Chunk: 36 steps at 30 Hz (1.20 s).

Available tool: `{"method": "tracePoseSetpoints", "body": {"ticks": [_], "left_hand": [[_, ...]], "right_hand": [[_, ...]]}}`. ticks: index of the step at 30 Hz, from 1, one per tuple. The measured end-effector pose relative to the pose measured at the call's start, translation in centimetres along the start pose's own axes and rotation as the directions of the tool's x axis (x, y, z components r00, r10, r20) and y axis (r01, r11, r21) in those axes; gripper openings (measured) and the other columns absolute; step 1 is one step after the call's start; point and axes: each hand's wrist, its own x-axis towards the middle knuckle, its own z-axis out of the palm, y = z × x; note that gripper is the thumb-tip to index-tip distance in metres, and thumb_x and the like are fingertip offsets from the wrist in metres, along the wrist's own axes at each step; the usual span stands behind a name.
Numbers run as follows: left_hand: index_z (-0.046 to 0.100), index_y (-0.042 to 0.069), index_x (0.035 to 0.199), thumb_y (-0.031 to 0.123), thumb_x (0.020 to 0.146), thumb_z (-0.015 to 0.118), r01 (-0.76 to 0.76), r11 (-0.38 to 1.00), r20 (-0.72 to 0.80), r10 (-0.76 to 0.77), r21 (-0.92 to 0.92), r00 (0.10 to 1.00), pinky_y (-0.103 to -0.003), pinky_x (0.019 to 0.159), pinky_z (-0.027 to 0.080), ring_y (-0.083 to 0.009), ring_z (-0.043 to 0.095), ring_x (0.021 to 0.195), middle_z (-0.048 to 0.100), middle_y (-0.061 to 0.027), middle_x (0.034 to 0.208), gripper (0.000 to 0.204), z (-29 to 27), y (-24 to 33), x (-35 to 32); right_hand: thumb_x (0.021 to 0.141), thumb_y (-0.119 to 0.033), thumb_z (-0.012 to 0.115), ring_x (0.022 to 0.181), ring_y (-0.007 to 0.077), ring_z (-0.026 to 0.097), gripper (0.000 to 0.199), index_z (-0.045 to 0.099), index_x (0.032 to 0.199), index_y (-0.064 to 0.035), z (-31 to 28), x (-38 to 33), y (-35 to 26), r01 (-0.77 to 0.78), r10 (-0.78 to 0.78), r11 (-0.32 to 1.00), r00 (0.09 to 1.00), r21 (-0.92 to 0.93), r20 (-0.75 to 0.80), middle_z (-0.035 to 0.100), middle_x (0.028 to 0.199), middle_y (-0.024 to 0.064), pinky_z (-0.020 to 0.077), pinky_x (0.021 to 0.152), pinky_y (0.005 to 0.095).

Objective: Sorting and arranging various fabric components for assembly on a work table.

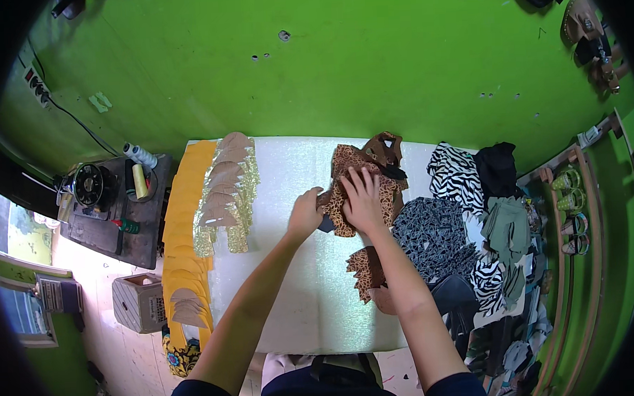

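Observation:
A pile of leopard-print cut pieces (343, 158) lies on the white table toward its far side. My right hand (363, 201) rests flat on it with the fingers spread. At the pile's left edge my left hand (307, 211) is closed, pinching a leopard-print piece (324, 198); its fingertips are partly hidden. Something dark shows just under that edge. A brown piece with cutouts (385, 149) sticks out behind the pile. Closer to me, beside my right forearm, lies a smaller stack of jagged-edged leopard-print pieces (366, 270).
Mustard-yellow pieces (183, 204) and glittery gold pieces (246, 201) overlap along the table's left side. Zebra-print (454, 174), dark patterned (435, 235) and green fabrics (508, 225) crowd the right. A sewing-machine table (113, 221) and cardboard box (139, 305) stand left; sandals hang on a rack (571, 194).

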Motion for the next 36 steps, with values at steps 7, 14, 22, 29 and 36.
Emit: {"method": "tracePoseSetpoints", "body": {"ticks": [7,14,22,29,36], "left_hand": [[0.057,0.009,0.087,0.010,0.069,0.063,-0.400,0.812,-0.036,0.457,0.425,0.889,-0.036,0.069,0.037,-0.0237,0.049,0.080,0.051,-0.0056,0.084,0.020,-6.5,0.6,-2.7],[0.059,0.009,0.086,0.014,0.068,0.065,-0.344,0.859,-0.111,0.411,0.380,0.905,-0.035,0.069,0.037,-0.0228,0.048,0.080,0.052,-0.0059,0.083,0.020,-10.8,-0.5,-5.7],[0.045,0.002,0.107,0.013,0.082,0.057,0.177,0.773,0.233,-0.039,-0.609,0.972,-0.031,0.078,0.044,-0.0199,0.053,0.092,0.052,-0.0110,0.105,0.030,-9.7,-2.1,-10.9],[0.041,-0.003,0.116,0.025,0.080,0.060,-0.049,0.999,-0.316,0.040,-0.019,0.948,-0.035,0.085,0.041,-0.0266,0.050,0.101,0.047,-0.0201,0.113,0.049,-6.8,-0.3,-14.3],[0.057,0.001,0.100,0.016,0.082,0.057,0.065,0.982,0.258,-0.017,-0.176,0.966,-0.026,0.075,0.045,-0.0141,0.057,0.084,0.060,-0.0109,0.095,0.023,-7.9,4.0,-13.7]], "right_hand": [[0.065,-0.021,0.067,0.129,0.0330,0.018,0.076,0.030,0.132,-0.0191,-3.2,2.5,-6.4,0.255,-0.268,0.951,0.962,0.177,0.049,0.021,0.139,0.0131,0.0139,0.106,0.0483],[0.068,-0.014,0.065,0.108,0.0283,0.044,0.012,0.062,0.079,-0.0088,-2.8,1.7,-10.1,0.326,-0.276,0.913,0.936,0.244,-0.218,0.053,0.103,0.0073,0.0352,0.092,0.0414],[0.079,-0.018,0.063,0.064,0.0088,0.050,0.015,0.060,0.078,-0.0028,-3.0,-4.1,-11.1,-0.403,0.102,0.546,0.902,0.734,0.420,0.054,0.065,0.0008,0.0412,0.061,0.0244],[0.082,-0.006,0.056,0.081,0.0111,0.054,0.039,0.039,0.117,-0.0048,-3.2,-8.1,-12.2,-0.545,0.246,0.041,0.818,0.837,0.521,0.057,0.095,0.0072,0.0439,0.068,0.0234],[0.080,-0.011,0.059,0.086,0.0162,0.053,0.040,0.042,0.115,-0.0053,-1.6,-12.3,-12.9,-0.431,0.083,0.193,0.902,0.881,0.423,0.056,0.092,0.0068,0.0427,0.076,0.0287]]}}
